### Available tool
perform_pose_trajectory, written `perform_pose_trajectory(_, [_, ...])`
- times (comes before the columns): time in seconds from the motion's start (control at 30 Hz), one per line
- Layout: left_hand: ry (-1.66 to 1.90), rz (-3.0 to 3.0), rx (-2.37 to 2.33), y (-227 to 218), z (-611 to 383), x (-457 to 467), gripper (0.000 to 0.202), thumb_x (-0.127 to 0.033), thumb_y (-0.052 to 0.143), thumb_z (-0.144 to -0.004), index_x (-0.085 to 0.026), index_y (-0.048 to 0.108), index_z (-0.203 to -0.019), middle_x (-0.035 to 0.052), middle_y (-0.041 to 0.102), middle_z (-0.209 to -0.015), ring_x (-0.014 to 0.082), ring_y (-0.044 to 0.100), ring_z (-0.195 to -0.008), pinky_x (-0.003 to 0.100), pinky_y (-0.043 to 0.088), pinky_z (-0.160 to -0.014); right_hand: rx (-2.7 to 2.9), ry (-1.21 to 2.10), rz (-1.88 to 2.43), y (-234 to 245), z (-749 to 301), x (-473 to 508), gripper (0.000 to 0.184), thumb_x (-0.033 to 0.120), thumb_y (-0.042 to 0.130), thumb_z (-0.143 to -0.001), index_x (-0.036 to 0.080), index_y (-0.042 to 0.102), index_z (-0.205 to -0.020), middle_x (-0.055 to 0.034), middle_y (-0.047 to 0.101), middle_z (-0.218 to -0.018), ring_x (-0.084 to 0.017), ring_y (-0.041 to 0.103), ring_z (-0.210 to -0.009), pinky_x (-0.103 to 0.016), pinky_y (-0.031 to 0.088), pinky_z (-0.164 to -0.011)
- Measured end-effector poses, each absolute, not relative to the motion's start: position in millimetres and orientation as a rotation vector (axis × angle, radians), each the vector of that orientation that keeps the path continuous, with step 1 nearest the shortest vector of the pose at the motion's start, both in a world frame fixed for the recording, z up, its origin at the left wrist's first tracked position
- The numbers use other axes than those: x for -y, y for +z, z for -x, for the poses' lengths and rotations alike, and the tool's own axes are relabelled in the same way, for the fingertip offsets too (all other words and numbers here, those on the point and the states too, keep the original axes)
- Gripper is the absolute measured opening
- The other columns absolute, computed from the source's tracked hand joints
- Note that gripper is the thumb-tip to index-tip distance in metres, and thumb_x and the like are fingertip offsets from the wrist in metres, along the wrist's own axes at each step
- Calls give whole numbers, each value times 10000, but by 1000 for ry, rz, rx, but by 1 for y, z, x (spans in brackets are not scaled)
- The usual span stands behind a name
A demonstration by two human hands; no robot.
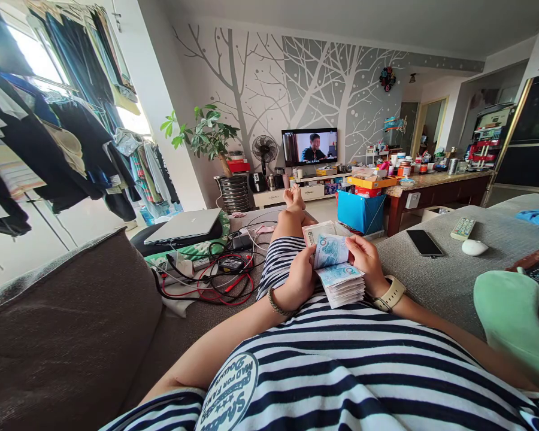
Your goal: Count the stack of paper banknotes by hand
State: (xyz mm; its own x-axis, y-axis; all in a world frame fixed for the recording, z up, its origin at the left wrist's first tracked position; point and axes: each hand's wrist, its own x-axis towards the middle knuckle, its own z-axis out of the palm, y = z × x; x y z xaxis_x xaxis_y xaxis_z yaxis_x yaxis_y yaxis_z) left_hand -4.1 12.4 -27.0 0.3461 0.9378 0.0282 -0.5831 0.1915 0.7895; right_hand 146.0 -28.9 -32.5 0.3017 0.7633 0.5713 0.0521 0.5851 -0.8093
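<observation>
Between my hands, over my lap, is a blue banknote (331, 251) marked 10, tilted up towards me. My left hand (302, 276) is closed on its left edge, thumb on top. My right hand (367, 261) pinches its right edge. Just below lies a thick stack of folded banknotes (344, 286), with a blue note on top and many pale edges showing at the front. Behind the raised note are paler, pinkish banknotes (318, 232), partly covered; what supports them is hidden. The fingers underneath the notes do not show.
On the sofa at right lie a black phone (424, 243), a remote control (463, 228), a white rounded object (474, 248) and a green cushion (505, 305). Tangled cables (224, 266) and a silver laptop (184, 226) are at left. A blue box (360, 212) stands beyond the sofa.
</observation>
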Motion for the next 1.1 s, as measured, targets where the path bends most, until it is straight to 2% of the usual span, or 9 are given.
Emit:
perform_pose_trajectory(0.17, [1143, -814, -527, -27, 3, -13, 220, -286, 767, -786, -127, 730, -934, 82, 770, -873, 244, 742, -825, 350, 606, -829, 1155, 604, 806, -27, -143, 34, 641, 801, 740, -791, 221, 487, -691, 19, 386, -620, -130, 310, -566, -294, 267, -505])
perform_pose_trajectory(0.3, [1134, -825, -518, -26, 3, -11, 220, -277, 734, -788, -120, 747, -942, 101, 788, -928, 251, 753, -864, 334, 607, -819, 1141, 588, 792, -28, -143, 34, 643, 802, 744, -792, 220, 490, -689, 5, 416, -642, -139, 353, -579, -296, 300, -513])
perform_pose_trajectory(0.43, [1124, -812, -501, -24, 1, -9, 263, -279, 726, -788, -126, 751, -1001, 110, 797, -970, 277, 769, -913, 391, 626, -882, 1175, 606, 792, -30, -144, 32, 626, 830, 674, -837, 218, 577, -749, -19, 517, -624, -157, 444, -564, -305, 353, -526])
perform_pose_trajectory(0.57, [1127, -805, -486, -20, 0, -5, 280, -258, 702, -793, -106, 758, -1020, 135, 796, -1021, 291, 772, -971, 417, 615, -943, 1203, 586, 802, -28, -143, 32, 637, 832, 696, -824, 217, 561, -729, 4, 495, -555, -141, 445, -527, -301, 389, -550])
perform_pose_trajectory(0.73, [1164, -852, -499, -17, 2, 1, 231, -197, 731, -749, -110, 778, -957, 117, 800, -1009, 232, 744, -855, 347, 595, -861, 1122, 548, 893, -28, -145, 27, 681, 855, 786, -687, 225, 551, -795, 18, 530, -584, -149, 485, -540, -295, 399, -531])
perform_pose_trajectory(0.83, [1148, -887, -491, -16, 3, 4, 245, -168, 757, -713, -120, 786, -951, 103, 800, -982, 211, 726, -806, 330, 582, -821, 1109, 576, 902, -30, -145, 24, 665, 830, 794, -685, 227, 545, -815, 8, 562, -616, -157, 498, -553, -299, 393, -524])
perform_pose_trajectory(1.1, [1123, -910, -468, -17, 5, 5, 298, -163, 780, -676, -111, 787, -969, 125, 803, -1040, 216, 736, -839, 335, 577, -856, 1120, 584, 921, -28, -144, 27, 623, 785, 788, -697, 209, 589, -826, -5, 569, -630, -161, 490, -571, -297, 375, -528])
